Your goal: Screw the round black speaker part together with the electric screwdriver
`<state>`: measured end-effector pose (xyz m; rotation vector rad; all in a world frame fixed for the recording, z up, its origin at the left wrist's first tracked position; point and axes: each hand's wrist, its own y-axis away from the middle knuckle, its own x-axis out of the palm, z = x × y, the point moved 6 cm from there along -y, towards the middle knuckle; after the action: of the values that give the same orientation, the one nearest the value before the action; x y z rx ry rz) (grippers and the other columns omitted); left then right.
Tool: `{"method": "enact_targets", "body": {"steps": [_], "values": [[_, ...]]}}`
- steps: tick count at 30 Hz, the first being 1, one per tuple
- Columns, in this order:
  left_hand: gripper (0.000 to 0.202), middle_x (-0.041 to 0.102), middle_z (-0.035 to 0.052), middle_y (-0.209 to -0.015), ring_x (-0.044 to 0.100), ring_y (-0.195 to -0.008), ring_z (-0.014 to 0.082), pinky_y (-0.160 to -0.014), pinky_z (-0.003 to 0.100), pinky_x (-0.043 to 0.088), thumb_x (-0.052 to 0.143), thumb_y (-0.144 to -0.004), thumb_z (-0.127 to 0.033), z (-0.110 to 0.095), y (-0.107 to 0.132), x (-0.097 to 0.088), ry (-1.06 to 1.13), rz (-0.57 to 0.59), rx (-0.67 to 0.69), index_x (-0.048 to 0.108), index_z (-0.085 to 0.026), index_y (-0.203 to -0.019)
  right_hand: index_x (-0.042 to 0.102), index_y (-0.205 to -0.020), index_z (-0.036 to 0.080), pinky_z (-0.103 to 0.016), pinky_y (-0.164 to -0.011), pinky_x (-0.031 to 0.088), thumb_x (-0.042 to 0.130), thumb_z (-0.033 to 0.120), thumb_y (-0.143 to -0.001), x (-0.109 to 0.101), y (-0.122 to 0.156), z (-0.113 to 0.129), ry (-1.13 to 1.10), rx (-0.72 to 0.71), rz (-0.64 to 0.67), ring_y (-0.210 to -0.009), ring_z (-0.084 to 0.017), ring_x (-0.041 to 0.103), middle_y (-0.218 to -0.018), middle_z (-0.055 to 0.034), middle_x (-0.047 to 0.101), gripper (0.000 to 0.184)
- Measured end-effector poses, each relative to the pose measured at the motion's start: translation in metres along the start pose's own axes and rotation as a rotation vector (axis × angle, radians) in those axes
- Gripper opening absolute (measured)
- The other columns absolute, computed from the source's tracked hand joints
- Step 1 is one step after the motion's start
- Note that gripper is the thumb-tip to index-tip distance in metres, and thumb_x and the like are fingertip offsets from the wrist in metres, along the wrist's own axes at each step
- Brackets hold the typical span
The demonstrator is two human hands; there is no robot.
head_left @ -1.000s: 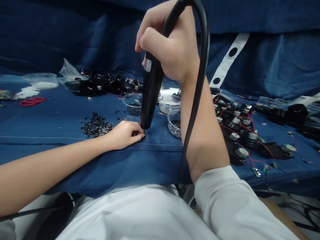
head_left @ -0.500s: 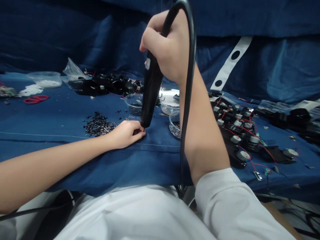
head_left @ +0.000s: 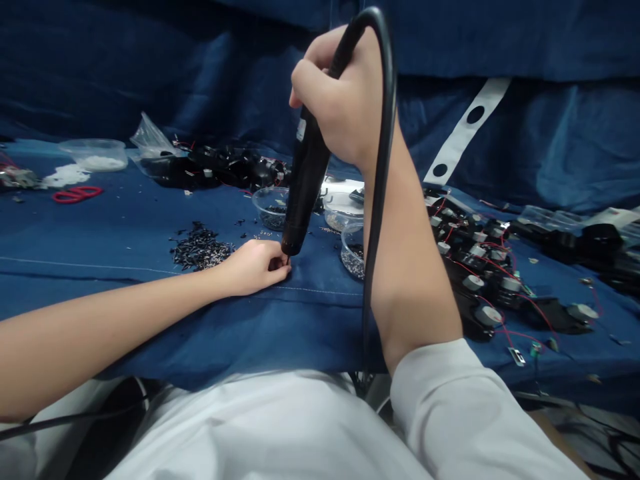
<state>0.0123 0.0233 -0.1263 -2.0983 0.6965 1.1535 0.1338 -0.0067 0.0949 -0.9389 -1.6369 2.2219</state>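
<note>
My right hand [head_left: 340, 100] is wrapped round a black electric screwdriver [head_left: 306, 180], held bit down and slightly tilted. A thick black cord loops from its top and hangs along my forearm. Low on the blue cloth, my left hand [head_left: 260, 267] lies with thumb and fingers pinched together, right under the bit. What it pinches is too small and covered to make out. The bit's tip meets the fingertips of that hand. Beside my left wrist lies a pile of small black parts [head_left: 197, 247] mixed with shiny screw-like pieces.
Clear round tubs of small parts [head_left: 270, 208] stand behind and right of the screwdriver. Black housings with motors and red wires [head_left: 480, 267] crowd the right side. Red-handled scissors [head_left: 77, 194], a tub of white material [head_left: 95, 157] and a plastic bag [head_left: 153, 143] lie at left.
My right hand and the top of the screwdriver have shifted slightly right and down in view. The bit stays at my left fingertips, and the left hand is almost still.
</note>
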Motion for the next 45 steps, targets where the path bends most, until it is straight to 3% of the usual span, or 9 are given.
{"method": "enact_targets", "body": {"steps": [12, 28, 34, 45], "values": [[0.019, 0.074, 0.0015, -0.079, 0.067, -0.073, 0.0175, -0.071, 0.028, 0.046, 0.066, -0.090, -0.034, 0.001, 0.001, 0.001, -0.024, 0.005, 0.018, 0.074, -0.019, -0.082, 0.072, -0.060, 0.011, -0.031, -0.061, 0.031, 0.051, 0.014, -0.080, -0.002, 0.000, -0.002, -0.019, -0.023, -0.004, -0.057, -0.013, 0.047, -0.054, -0.0016, 0.050, 0.029], [0.019, 0.072, 0.0013, -0.079, 0.066, -0.076, 0.0179, -0.074, 0.028, 0.044, 0.068, -0.090, -0.032, 0.001, 0.000, 0.002, -0.022, 0.055, -0.021, 0.071, -0.019, -0.077, 0.074, -0.058, 0.011, -0.027, -0.059, 0.040, 0.055, 0.015, -0.083, 0.005, 0.000, 0.000, -0.077, 0.006, 0.051, -0.054, -0.012, 0.053, -0.052, -0.0006, 0.053, 0.032], [0.018, 0.071, 0.0012, -0.077, 0.065, -0.074, 0.0174, -0.072, 0.028, 0.043, 0.069, -0.089, -0.031, 0.001, 0.000, 0.003, -0.028, 0.054, -0.015, 0.070, -0.018, -0.076, 0.074, -0.061, 0.010, -0.025, -0.051, 0.037, 0.055, 0.013, -0.083, 0.007, 0.000, 0.000, -0.093, 0.065, 0.102, -0.053, -0.012, 0.057, -0.052, -0.0009, 0.054, 0.030], [0.015, 0.074, 0.0036, -0.084, 0.068, -0.081, 0.0202, -0.078, 0.031, 0.047, 0.067, -0.090, -0.028, -0.003, 0.002, 0.002, -0.099, 0.054, 0.047, 0.073, -0.017, -0.080, 0.078, -0.068, 0.007, -0.023, -0.054, 0.036, 0.054, 0.015, -0.079, 0.003, 0.001, 0.009, -0.083, -0.048, 0.131, -0.058, -0.011, 0.053, -0.059, -0.0022, 0.057, 0.028]]}}
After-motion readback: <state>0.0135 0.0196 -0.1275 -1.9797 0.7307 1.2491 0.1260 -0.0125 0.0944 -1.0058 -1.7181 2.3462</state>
